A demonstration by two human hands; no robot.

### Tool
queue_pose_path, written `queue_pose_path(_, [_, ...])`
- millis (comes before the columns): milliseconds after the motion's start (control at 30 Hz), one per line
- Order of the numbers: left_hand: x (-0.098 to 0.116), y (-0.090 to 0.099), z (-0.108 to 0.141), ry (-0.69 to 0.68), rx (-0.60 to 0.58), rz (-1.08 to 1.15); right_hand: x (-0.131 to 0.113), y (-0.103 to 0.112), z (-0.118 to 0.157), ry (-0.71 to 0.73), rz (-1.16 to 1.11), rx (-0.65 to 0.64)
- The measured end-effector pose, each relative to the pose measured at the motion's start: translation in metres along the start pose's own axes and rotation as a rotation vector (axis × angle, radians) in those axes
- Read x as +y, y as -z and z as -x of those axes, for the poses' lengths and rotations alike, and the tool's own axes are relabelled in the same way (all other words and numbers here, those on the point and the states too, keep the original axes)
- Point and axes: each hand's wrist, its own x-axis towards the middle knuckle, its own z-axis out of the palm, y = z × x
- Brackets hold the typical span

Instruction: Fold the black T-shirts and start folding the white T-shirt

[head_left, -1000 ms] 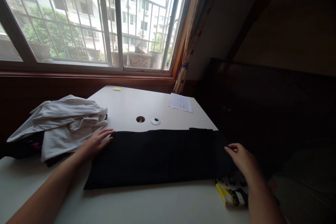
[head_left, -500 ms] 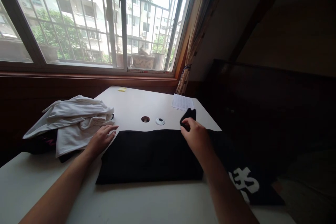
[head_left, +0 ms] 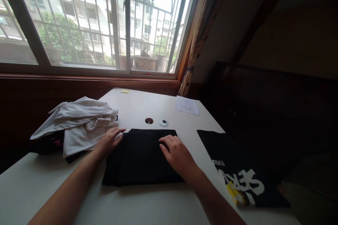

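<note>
A folded black garment [head_left: 144,161] lies flat in front of me on the white table. My left hand [head_left: 108,142] rests at its upper left corner, fingers stretched out and touching the cloth's edge. On the right part of the garment lies my right hand [head_left: 174,151], its fingers slightly bent and the thumb apart from them, with no cloth pinched up. To the right, a flat black printed garment [head_left: 235,161] with white lettering and a yellow patch reaches the table's right edge.
A heap of white clothing [head_left: 84,119] sits at the left, over darker cloth. Farther back are a round cable hole [head_left: 149,121], its white cover [head_left: 164,123], paper sheets [head_left: 187,105] and a yellow note [head_left: 125,91]. A barred window [head_left: 105,24] stands behind the table.
My right hand has moved left and down, laying the black garment's right end over onto itself and letting it go. The garment is narrower, and more of the printed one shows.
</note>
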Motion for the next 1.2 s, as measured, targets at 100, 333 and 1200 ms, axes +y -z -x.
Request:
queue_pose_path(100, [0.000,-0.001,0.000,-0.025,-0.025,0.027,0.037,-0.016,0.012,-0.164,0.231,0.006])
queue_pose_path(333, [-0.002,-0.005,0.000,-0.071,-0.069,0.068,0.082,-0.036,0.043,-0.310,0.196,0.011])
queue_pose_path(1200, [0.037,-0.004,0.004,-0.353,-0.270,0.036,0.097,-0.028,0.034,-0.018,0.119,0.235])
